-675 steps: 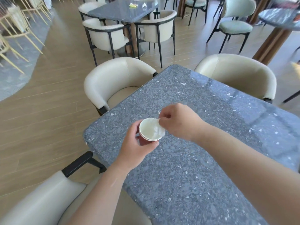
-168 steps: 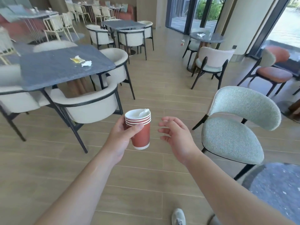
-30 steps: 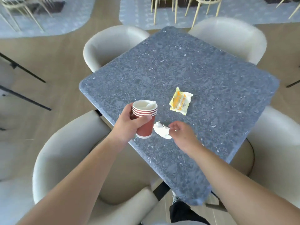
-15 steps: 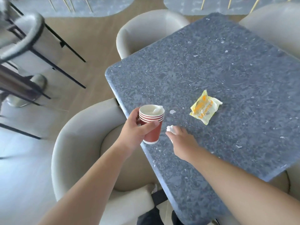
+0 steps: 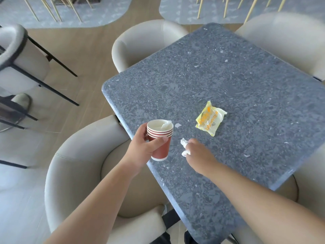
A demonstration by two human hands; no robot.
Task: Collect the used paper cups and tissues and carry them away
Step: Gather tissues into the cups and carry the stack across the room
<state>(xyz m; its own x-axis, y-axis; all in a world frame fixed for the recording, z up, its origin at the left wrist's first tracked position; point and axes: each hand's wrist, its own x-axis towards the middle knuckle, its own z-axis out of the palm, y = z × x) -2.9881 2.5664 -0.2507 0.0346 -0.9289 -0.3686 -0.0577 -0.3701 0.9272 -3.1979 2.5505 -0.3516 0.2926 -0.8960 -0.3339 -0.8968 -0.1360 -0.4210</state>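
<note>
Spanning most of view: speckled grey stone surface (image 5: 219, 76) | ringed by cream padded chairs (image 5: 84, 166) | left hand (image 5: 140, 148) wrapped round nested red paper cups (image 5: 161, 138), tissue inside | right hand (image 5: 197, 152) pinching crumpled white tissue (image 5: 184, 146) | yellow wrapper (image 5: 210, 118), orange print unreadable

A square desk (image 5: 219, 76) with a speckled dark blue-grey stone top and rounded corners. A yellow packet (image 5: 210, 118) lies flat near its middle, and a small white scrap (image 5: 178, 125) lies near the left edge.
</note>
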